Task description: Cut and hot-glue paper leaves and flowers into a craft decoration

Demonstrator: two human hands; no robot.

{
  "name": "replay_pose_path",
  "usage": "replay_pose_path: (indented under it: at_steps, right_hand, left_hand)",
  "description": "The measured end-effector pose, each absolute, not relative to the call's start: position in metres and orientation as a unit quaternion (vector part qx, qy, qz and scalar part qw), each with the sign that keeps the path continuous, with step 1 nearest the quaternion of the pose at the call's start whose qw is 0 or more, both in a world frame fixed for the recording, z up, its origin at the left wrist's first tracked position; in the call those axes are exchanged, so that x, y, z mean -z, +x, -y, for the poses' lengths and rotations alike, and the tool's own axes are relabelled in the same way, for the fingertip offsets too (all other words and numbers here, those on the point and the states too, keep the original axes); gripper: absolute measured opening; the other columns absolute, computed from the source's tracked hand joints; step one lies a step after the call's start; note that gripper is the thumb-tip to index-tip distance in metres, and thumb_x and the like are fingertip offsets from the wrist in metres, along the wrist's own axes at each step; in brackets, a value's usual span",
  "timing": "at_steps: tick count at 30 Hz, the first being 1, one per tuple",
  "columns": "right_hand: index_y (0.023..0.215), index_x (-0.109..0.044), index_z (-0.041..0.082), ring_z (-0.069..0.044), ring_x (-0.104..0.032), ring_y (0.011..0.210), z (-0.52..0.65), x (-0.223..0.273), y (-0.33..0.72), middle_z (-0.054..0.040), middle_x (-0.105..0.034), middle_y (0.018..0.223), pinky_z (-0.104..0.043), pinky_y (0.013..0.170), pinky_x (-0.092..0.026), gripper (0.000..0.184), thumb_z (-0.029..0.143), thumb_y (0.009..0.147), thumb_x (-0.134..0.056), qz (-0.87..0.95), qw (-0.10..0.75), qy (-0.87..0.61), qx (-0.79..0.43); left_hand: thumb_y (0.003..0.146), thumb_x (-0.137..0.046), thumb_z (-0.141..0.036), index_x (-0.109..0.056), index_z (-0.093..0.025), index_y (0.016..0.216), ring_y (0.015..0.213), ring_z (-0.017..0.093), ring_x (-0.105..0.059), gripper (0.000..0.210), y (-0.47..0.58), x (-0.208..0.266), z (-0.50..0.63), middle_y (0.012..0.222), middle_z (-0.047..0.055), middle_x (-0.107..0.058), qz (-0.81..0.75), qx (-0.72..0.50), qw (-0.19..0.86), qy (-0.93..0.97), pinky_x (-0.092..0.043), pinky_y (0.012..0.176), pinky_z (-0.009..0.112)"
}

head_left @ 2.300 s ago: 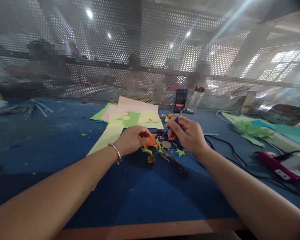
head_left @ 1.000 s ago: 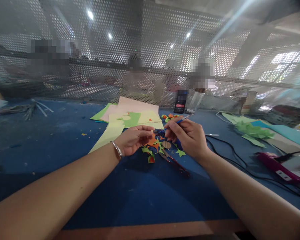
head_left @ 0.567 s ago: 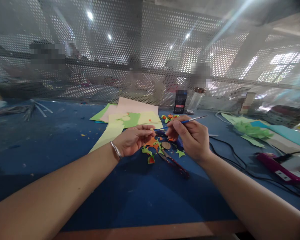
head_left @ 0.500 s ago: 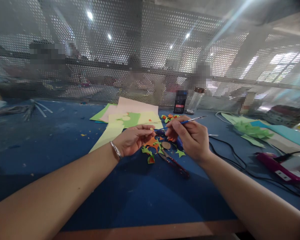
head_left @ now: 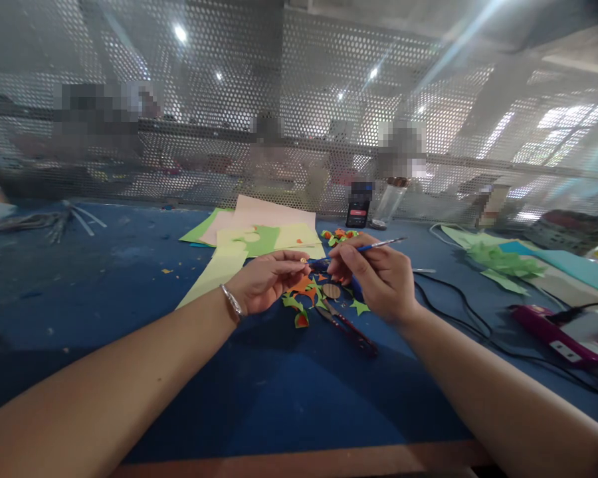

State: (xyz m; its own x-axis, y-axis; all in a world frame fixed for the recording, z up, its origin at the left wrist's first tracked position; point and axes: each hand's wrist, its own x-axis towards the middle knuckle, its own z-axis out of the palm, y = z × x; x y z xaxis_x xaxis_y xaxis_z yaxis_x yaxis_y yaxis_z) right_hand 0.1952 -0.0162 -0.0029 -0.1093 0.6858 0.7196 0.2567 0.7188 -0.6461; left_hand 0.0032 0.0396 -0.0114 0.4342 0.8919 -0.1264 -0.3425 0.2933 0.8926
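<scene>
My left hand (head_left: 274,282) pinches a small yellow piece (head_left: 303,261), likely paper, between thumb and fingertips. My right hand (head_left: 376,275) is closed round a slim blue pen-like tool (head_left: 366,248) with a thin metallic rear end. Its other end points at the yellow piece; whether they touch I cannot tell. Under the hands lie orange paper scraps (head_left: 303,287), a green paper star (head_left: 360,307), a round wooden disc (head_left: 331,291) and dark-handled scissors (head_left: 351,328). A dark blue object (head_left: 357,289) is partly hidden by my right hand.
Coloured paper sheets (head_left: 274,209) lie behind my left hand. Small orange and green paper pieces (head_left: 339,234), a phone (head_left: 357,211) and a clear bottle (head_left: 389,204) stand farther back. At right are black cables (head_left: 458,292), a purple power strip (head_left: 558,332) and green paper (head_left: 503,259). A perforated screen (head_left: 299,86) closes the back.
My right hand and the blue tool have shifted slightly left and down, and the tool lies a little flatter. My left hand keeps its pinch on the yellow piece.
</scene>
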Motion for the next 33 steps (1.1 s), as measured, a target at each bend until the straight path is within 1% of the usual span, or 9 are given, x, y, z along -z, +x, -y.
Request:
replay_pose_path:
  at_steps: [6, 11, 16, 21, 27, 33]
  right_hand:
    - [0.084, -0.071, 0.018, -0.014, -0.066, 0.068, 0.0155, 0.004, 0.1961, -0.005, -0.069, 0.083, -0.027, 0.058, -0.053, 0.029, 0.034, 0.101, -0.053, 0.722, 0.583, -0.331, -0.171]
    - [0.085, -0.071, 0.019, -0.015, -0.068, 0.07, 0.0151, 0.0054, 0.1966, -0.0054, -0.07, 0.084, -0.027, 0.06, -0.055, 0.029, 0.037, 0.1, -0.054, 0.718, 0.581, -0.343, -0.171]
    - [0.085, -0.071, 0.019, -0.013, -0.066, 0.065, 0.0149, 0.0049, 0.1967, -0.0043, -0.069, 0.082, -0.026, 0.058, -0.055, 0.028, 0.035, 0.1, -0.054, 0.721, 0.584, -0.337, -0.16]
    - [0.086, -0.071, 0.018, -0.013, -0.066, 0.065, 0.0146, 0.0052, 0.1967, -0.0049, -0.071, 0.082, -0.026, 0.057, -0.055, 0.029, 0.037, 0.1, -0.054, 0.716, 0.583, -0.348, -0.161]
    - [0.083, -0.071, 0.019, -0.012, -0.066, 0.064, 0.018, 0.0032, 0.1954, -0.0045, -0.07, 0.084, -0.027, 0.059, -0.055, 0.028, 0.035, 0.1, -0.054, 0.728, 0.58, -0.336, -0.146]
    - [0.085, -0.072, 0.019, -0.014, -0.067, 0.066, 0.0188, 0.0026, 0.1953, -0.0055, -0.071, 0.084, -0.028, 0.061, -0.056, 0.03, 0.037, 0.101, -0.053, 0.727, 0.578, -0.347, -0.13]
  left_hand:
    - [0.08, -0.063, 0.006, -0.069, -0.01, 0.085, 0.073, 0.01, -0.066, 0.018, 0.003, 0.008, -0.0377, 0.075, 0.003, -0.068, -0.32, -0.414, 0.745, 0.414, -0.048, 0.071, 0.02]
    - [0.079, -0.065, 0.006, -0.07, -0.011, 0.085, 0.069, 0.009, -0.065, 0.018, 0.0023, 0.0089, -0.0387, 0.073, 0.002, -0.067, -0.322, -0.406, 0.743, 0.424, -0.049, 0.068, 0.019]
    - [0.081, -0.065, 0.004, -0.071, -0.011, 0.083, 0.07, 0.009, -0.066, 0.017, 0.0016, 0.0082, -0.0384, 0.073, 0.002, -0.068, -0.315, -0.397, 0.75, 0.425, -0.049, 0.069, 0.019]
    - [0.078, -0.07, 0.002, -0.071, -0.012, 0.085, 0.067, 0.008, -0.065, 0.016, 0.0006, 0.007, -0.0374, 0.073, 0.001, -0.069, -0.32, -0.391, 0.749, 0.43, -0.049, 0.068, 0.019]
    - [0.079, -0.067, 0.003, -0.07, -0.011, 0.083, 0.067, 0.008, -0.065, 0.015, 0.001, 0.01, -0.0395, 0.071, 0.0, -0.067, -0.33, -0.397, 0.742, 0.427, -0.049, 0.067, 0.018]
    - [0.078, -0.068, 0.003, -0.071, -0.011, 0.082, 0.068, 0.008, -0.066, 0.015, 0.0014, 0.0092, -0.0407, 0.072, 0.0, -0.067, -0.335, -0.404, 0.74, 0.421, -0.048, 0.068, 0.019]
